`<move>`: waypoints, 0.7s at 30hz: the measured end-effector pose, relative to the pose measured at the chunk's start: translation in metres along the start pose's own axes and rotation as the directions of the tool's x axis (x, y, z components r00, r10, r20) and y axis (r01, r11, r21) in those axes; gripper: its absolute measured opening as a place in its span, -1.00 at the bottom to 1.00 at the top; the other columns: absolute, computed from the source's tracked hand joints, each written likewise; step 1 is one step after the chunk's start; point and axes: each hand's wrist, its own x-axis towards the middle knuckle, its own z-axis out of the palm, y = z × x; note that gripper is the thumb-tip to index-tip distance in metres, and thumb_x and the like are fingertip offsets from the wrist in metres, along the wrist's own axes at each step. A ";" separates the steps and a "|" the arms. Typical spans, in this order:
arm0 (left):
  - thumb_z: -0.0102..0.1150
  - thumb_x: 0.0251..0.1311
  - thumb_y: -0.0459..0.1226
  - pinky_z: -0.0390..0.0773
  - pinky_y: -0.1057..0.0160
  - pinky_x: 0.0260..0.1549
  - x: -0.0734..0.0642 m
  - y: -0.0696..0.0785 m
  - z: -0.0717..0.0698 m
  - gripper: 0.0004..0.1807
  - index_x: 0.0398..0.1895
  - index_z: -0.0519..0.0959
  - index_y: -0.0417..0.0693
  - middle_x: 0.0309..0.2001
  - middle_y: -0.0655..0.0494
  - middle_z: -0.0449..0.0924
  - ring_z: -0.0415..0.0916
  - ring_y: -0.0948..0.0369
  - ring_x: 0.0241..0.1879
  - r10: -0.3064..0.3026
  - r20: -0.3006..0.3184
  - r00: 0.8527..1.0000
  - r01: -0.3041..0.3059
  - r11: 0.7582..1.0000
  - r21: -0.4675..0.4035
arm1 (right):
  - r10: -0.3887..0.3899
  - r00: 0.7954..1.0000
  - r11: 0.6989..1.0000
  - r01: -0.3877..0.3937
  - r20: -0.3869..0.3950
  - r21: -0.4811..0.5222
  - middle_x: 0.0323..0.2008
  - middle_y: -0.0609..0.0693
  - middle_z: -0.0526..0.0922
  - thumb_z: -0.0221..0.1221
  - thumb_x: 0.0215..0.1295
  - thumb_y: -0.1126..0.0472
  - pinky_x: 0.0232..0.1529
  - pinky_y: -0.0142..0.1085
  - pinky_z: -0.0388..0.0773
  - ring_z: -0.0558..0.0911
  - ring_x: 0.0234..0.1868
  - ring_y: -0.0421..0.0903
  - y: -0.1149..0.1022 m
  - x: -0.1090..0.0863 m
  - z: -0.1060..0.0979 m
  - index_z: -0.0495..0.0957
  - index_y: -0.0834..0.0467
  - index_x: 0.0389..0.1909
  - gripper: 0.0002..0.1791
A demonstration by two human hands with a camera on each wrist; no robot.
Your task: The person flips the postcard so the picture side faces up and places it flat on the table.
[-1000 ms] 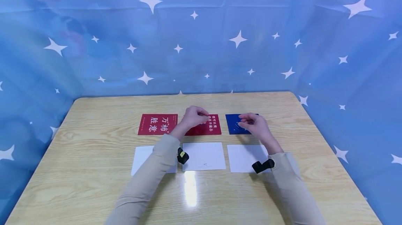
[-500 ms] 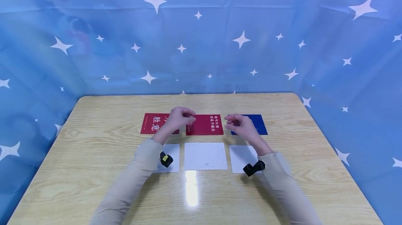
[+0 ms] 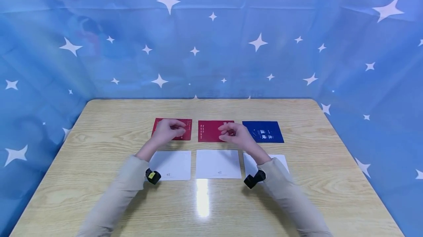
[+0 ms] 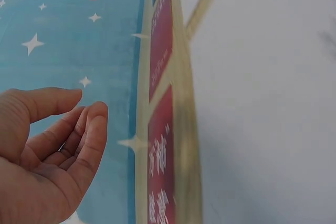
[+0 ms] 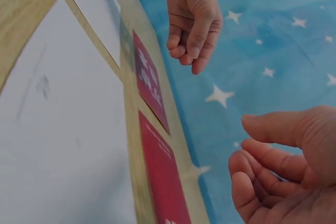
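Note:
My left hand (image 3: 167,132) hovers over the left red card (image 3: 187,128), covering much of its print. In the left wrist view its fingers (image 4: 92,142) are loosely curled, the thumb apart from them, with nothing between. My right hand (image 3: 238,136) is above the right part of the middle red card (image 3: 208,132). The right wrist view shows its thumb and fingers (image 5: 244,192) apart and holding nothing. To its right lies a blue card (image 3: 269,132) with white characters. Both hands appear raised off the cards.
Nearer me, three white cards lie in a row: left (image 3: 173,165), middle (image 3: 218,163) and right (image 3: 281,160), the last partly under my right wrist. The wooden table (image 3: 125,110) ends at a blue star-patterned cloth (image 3: 211,64). Each wrist wears a black camera.
Both hands have moved left: the left from the middle red card to the left one, the right from the blue card to the middle red one. The cards stay in their rows.

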 end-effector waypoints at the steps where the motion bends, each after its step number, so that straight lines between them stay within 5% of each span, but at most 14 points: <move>1: 0.24 0.13 -0.34 0.53 0.26 -0.35 -0.002 -0.003 -0.003 -0.73 -0.10 0.63 -0.27 -0.26 -0.04 0.63 0.50 0.12 -0.32 0.003 -0.008 1.000 -0.003 1.000 0.010 | -0.008 1.000 1.000 0.008 0.008 0.004 -0.33 0.09 0.61 0.26 0.14 0.36 -0.32 -0.39 0.50 0.53 -0.32 -0.04 -0.001 0.001 0.004 0.58 0.34 -0.08 -0.70; 5: 0.23 0.13 -0.36 0.51 0.30 -0.39 -0.012 -0.015 -0.012 -0.76 -0.13 0.64 -0.28 -0.30 -0.04 0.63 0.48 0.15 -0.36 -0.011 -0.035 0.999 0.011 1.000 0.018 | -0.062 0.996 0.998 0.060 0.065 0.028 -0.33 0.12 0.62 0.26 0.13 0.38 -0.30 -0.35 0.50 0.54 -0.33 -0.06 -0.004 0.006 0.020 0.56 0.40 -0.10 -0.70; 21: 0.22 0.11 -0.41 0.48 0.40 -0.48 -0.056 -0.054 -0.040 -0.76 -0.17 0.59 -0.43 -0.34 -0.10 0.61 0.46 0.20 -0.40 -0.032 -0.049 0.998 0.031 0.999 -0.017 | -0.046 0.975 0.994 0.023 0.219 0.102 -0.22 0.24 0.61 0.28 0.13 0.36 -0.22 -0.34 0.50 0.55 -0.24 -0.04 -0.020 0.016 0.068 0.54 0.36 -0.05 -0.65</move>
